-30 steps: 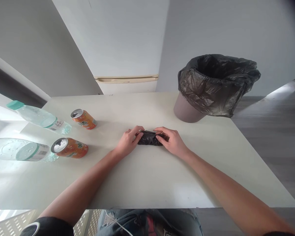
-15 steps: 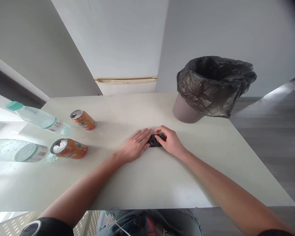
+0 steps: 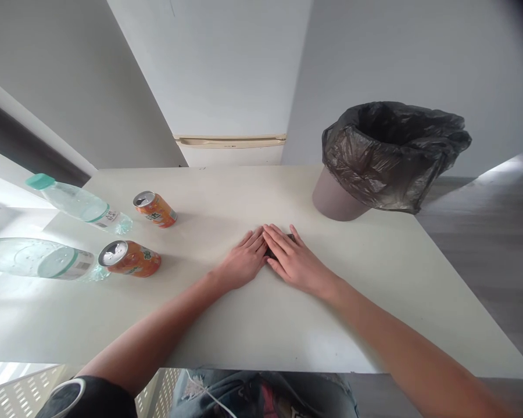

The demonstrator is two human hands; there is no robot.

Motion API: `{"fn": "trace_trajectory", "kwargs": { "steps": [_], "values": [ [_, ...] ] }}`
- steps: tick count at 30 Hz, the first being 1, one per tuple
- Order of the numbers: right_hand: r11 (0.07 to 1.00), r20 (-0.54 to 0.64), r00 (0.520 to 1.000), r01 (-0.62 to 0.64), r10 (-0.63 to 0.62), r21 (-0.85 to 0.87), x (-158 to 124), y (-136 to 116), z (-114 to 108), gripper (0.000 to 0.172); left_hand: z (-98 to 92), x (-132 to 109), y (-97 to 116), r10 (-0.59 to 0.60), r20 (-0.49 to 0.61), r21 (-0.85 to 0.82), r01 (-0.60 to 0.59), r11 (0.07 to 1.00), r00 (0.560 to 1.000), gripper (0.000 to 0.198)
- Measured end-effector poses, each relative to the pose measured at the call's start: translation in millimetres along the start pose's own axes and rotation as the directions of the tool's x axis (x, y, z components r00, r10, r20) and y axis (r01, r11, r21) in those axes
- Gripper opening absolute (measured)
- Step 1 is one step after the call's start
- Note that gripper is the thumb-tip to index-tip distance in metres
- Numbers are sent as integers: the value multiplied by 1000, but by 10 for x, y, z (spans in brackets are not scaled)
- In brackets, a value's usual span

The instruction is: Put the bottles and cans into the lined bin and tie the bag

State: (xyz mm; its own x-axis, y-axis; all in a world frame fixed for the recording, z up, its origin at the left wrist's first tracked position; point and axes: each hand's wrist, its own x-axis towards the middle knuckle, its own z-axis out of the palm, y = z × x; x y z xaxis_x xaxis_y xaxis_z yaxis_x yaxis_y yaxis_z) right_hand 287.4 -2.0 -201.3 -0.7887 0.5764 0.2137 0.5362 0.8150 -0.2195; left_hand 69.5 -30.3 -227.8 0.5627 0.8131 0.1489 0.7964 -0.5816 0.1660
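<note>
Covering black bundle (image 3: 271,253) | right hand (image 3: 294,261) flat now, pinching 0.5 s ago

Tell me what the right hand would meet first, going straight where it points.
Likely the left hand: it lies right at the tips of the right hand, though exact contact is hard to judge.

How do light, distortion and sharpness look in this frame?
Head view: light washes out the left edge by the bottles; head view: pale reflection on the near part of the table, soft shadows beside the cans; head view: bin looks tilted, likely lens distortion; head view: left hand and right hand fairly sharp.
</note>
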Motion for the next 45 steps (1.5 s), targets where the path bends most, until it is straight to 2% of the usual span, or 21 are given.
{"fn": "trace_trajectory", "kwargs": {
  "steps": [7, 18, 25, 36, 41, 45],
  "values": [
    [995, 14, 996, -87, 88, -45, -10, -77, 129, 66, -14, 0, 33, -21, 17, 6, 21, 1000, 1000, 58],
    [976, 70, 974, -216, 217, -24, -45, 26, 136, 68, 33, -5, 10, -35, 10, 34, 34, 999, 999, 63],
    [970, 91, 967, -233, 238, -68, -54, 25, 164, 67, -9, 0, 17, -40, 52, 76, 35, 996, 998, 64],
    [973, 70, 972, -220, 225, -72, -64, 36, 186, 68, 60, -15, -26, -40, 7, 87, 39, 995, 999, 65],
    [973, 61, 972, -226, 229, -47, -68, 24, 177, 68, -37, 9, 31, -40, -47, 77, 44, 996, 998, 67],
    [969, 92, 965, -244, 246, -25, -60, 8, 171, 67, -121, -11, 122, 30, -53, 40, -28, 999, 998, 73]
  ]
}}
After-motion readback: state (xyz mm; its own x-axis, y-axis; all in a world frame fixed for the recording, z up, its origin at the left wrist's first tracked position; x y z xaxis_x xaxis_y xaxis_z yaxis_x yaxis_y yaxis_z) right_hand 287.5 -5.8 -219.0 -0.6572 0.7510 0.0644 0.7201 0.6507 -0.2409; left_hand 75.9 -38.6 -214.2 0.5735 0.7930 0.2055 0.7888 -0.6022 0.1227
